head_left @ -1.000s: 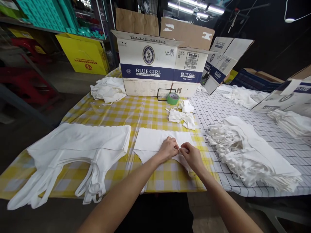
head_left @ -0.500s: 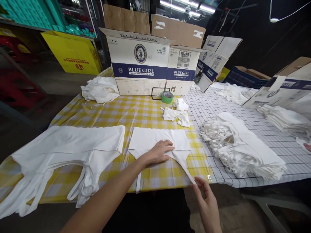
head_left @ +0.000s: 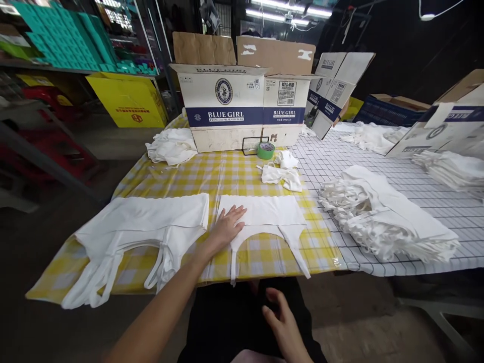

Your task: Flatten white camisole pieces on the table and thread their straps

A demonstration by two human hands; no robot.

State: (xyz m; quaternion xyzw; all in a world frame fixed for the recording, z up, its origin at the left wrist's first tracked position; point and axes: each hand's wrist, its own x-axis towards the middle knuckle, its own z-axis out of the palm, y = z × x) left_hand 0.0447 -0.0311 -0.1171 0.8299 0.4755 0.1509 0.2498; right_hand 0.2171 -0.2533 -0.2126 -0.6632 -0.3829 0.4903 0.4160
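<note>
A white strappy top (head_left: 270, 210) lies flat on the yellow checked cloth, its two straps pointing toward me. My left hand (head_left: 229, 224) rests flat on the left part of its band, fingers stretched out. My right hand (head_left: 282, 317) is below the table edge, over my dark-clothed lap. Its thumb and fingers are apart, and nothing shows between them. Left of my left forearm lies a layered pile of similar white tops (head_left: 151, 217), with straps hanging over the table's front edge.
A thick stack of white tops (head_left: 389, 217) lies on the white grid cloth (head_left: 317, 161) at right. Farther back are small white pieces (head_left: 283, 176), a green tape roll (head_left: 265, 150), a white heap (head_left: 172, 146) and a large beer carton (head_left: 227, 118).
My right hand has let go of the right strap and dropped below the table edge. My left hand has slid left along the top's band. The view has shifted slightly.
</note>
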